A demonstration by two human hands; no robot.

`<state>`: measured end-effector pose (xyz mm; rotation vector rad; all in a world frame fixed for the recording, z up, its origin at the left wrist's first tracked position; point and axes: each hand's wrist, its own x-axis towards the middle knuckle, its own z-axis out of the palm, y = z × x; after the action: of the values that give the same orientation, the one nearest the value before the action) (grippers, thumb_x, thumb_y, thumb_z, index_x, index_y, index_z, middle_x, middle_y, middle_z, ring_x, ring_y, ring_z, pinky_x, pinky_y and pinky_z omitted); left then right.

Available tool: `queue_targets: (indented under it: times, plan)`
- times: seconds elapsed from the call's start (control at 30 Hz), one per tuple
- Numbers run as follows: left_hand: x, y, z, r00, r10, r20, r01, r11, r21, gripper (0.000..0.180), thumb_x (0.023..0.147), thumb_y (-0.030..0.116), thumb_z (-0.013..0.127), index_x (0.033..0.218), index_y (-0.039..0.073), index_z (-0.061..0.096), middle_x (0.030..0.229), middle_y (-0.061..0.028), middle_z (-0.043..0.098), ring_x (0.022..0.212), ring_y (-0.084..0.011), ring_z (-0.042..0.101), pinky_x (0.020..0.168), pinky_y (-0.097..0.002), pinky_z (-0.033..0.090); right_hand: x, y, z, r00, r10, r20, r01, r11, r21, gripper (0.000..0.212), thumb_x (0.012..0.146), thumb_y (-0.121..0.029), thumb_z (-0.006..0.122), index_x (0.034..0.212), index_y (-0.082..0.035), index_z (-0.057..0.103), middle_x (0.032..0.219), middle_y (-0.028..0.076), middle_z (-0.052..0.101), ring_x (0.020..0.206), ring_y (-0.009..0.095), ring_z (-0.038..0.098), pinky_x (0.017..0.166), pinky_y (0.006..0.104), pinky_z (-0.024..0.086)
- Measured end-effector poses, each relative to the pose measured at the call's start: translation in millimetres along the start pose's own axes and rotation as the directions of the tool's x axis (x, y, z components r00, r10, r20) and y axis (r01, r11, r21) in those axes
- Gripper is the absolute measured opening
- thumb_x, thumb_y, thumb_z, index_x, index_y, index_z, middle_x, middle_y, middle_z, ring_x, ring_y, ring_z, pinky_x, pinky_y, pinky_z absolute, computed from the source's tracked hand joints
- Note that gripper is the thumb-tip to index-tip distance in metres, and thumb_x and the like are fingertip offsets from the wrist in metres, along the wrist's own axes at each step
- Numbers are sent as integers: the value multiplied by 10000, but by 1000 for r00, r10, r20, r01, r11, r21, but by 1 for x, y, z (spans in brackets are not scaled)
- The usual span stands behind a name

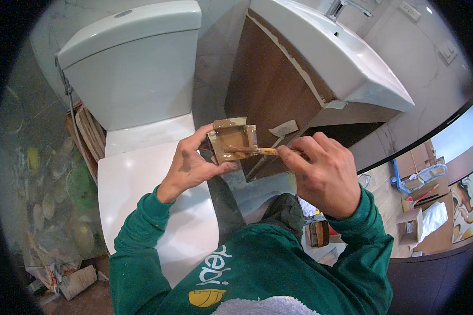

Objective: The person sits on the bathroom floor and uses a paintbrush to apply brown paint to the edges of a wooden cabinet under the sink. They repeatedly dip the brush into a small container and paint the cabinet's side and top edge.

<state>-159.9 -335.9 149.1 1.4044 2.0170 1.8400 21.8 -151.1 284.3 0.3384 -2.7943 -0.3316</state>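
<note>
My left hand holds a small square open container in front of my chest, thumb and fingers on its sides. Brown paint or a similar liquid lies inside, and smears mark its rim. My right hand is closed around the handle of a small paintbrush. Its tip reaches into the container near the lower side; the bristles are hard to make out. A dark smudge shows on the back of my left hand.
A white toilet with its lid down stands at left. Ahead right, a white washbasin tops a brown wooden cabinet with a loose paper scrap. Clutter shows at far left. Beyond a dark edge at right are a cardboard box and white plastic.
</note>
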Motion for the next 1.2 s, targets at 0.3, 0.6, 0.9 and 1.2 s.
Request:
queue_targets:
  times: [0.3,0.6,0.9,1.2]
  plan:
    - [0,-2,3,1000,5,-19,-4,999,43,811,638,241,949,1319,-2,581,1188,-137,700,1097,-234,674,973,-372,536,-5,-6,6,997,33,-69,-36,998,-54,335,792,-171,617,1105,-53,643,907,69,580,841,243,589,687,359,508]
    - [-1,-4,6,998,40,-38,-38,998,57,789,628,256,950,1291,-1,606,1174,-145,706,1076,-253,687,956,-374,543,-5,-6,15,993,57,-100,-53,998,38,413,689,14,676,1094,-71,680,920,60,643,772,220,606,643,352,520]
    - [0,-5,6,999,21,-25,-20,998,57,783,631,245,948,1292,3,604,1164,-144,710,1061,-252,695,945,-378,555,-2,-6,20,998,53,-30,-52,998,17,349,777,-168,628,1109,-64,647,889,64,573,828,245,597,671,363,518]
    - [-1,-8,4,1000,14,-12,-13,996,85,818,634,233,957,1317,-5,577,1185,-135,697,1093,-231,675,972,-370,543,0,-14,29,992,84,-95,-79,995,53,344,774,-152,621,1104,-60,641,854,71,557,797,249,599,647,368,517]
